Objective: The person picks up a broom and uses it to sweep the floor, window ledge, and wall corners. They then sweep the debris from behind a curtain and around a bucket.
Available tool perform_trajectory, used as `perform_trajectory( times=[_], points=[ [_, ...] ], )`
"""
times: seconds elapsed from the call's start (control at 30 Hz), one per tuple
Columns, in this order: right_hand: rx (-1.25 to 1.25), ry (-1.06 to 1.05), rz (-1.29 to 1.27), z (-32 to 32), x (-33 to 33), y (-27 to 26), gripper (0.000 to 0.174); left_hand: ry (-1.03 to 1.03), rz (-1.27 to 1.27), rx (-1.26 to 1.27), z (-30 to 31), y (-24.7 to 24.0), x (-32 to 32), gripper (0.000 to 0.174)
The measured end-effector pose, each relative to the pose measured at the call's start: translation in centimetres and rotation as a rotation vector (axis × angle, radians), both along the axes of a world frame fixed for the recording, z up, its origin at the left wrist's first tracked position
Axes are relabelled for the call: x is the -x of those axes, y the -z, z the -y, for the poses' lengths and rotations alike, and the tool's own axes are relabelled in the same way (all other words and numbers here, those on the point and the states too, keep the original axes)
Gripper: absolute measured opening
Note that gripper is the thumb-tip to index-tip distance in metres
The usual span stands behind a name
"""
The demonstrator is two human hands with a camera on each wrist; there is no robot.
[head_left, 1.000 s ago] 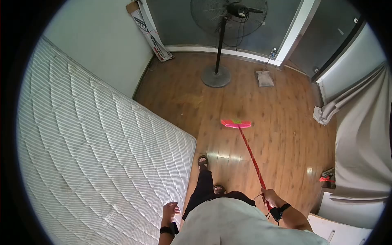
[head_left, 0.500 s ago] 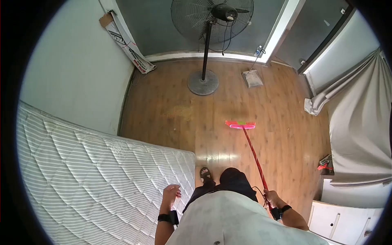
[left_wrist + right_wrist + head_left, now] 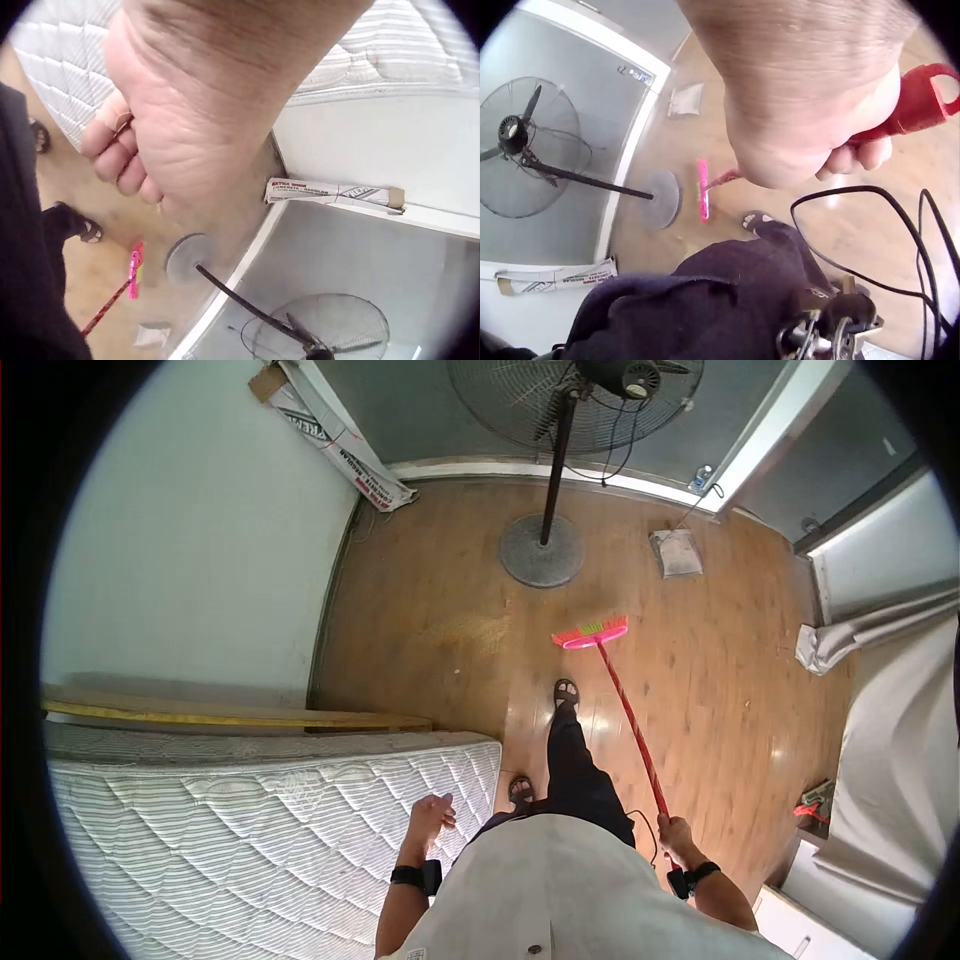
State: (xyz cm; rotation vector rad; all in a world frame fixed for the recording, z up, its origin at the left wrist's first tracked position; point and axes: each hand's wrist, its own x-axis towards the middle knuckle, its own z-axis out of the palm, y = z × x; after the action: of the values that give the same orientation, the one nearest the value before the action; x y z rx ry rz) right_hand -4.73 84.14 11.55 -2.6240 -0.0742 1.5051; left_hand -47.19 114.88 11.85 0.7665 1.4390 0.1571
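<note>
My right hand (image 3: 678,840) grips the upper part of a broom's red handle (image 3: 632,725). In the right wrist view, the handle's red end with its loop (image 3: 922,101) sticks out past the fist. Far out in front, the pink broom head (image 3: 592,634), with red and green bristles, is down at the wood floor, short of the fan's base. My left hand (image 3: 432,818) hangs beside my body, over the striped mattress (image 3: 300,810) in the head view. Its fingers (image 3: 112,154) are loosely curled and hold nothing.
A standing fan (image 3: 542,550) is ahead, with a greyish flat packet (image 3: 677,553) to its right. A long printed carton (image 3: 345,450) leans in the left corner. Beige cloth (image 3: 890,740) drapes on the right. A yellowish patch (image 3: 470,630) marks the floor. Black cable (image 3: 855,195) hangs near my right hand.
I have stepped forward, my feet swapping places. The broom head has come closer to the fan's base. The view has turned, showing more of the mattress's far edge. My right hand keeps its grip.
</note>
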Motion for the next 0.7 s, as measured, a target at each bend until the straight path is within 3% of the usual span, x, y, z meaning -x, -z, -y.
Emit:
perform_trajectory(
  times=[0.17,0.3,0.37,0.53,0.7],
  points=[
    [-0.079,-0.326,-0.022,-10.8,-9.1,-0.9,0.060,-0.092,-0.068,0.050,-3.6,-2.6,-5.0,0.032],
    [-0.119,-0.554,-0.013,-16.7,-14.1,2.5,0.059,-0.120,-0.133,0.055,-6.8,-3.9,-9.2,0.029],
    [-0.280,-0.799,0.079,-20.3,-15.7,3.9,0.056,-0.168,-0.121,0.020,-8.1,-4.4,-11.0,0.027],
    [-0.285,-0.807,0.011,-28.1,-16.7,5.1,0.052,-0.120,-0.113,0.038,-10.0,-4.8,-12.8,0.021],
    [-0.333,-0.974,-0.041,-37.0,-13.8,5.5,0.048,-0.117,-0.136,0.063,-11.6,-4.3,-13.6,0.022]
  ],
)
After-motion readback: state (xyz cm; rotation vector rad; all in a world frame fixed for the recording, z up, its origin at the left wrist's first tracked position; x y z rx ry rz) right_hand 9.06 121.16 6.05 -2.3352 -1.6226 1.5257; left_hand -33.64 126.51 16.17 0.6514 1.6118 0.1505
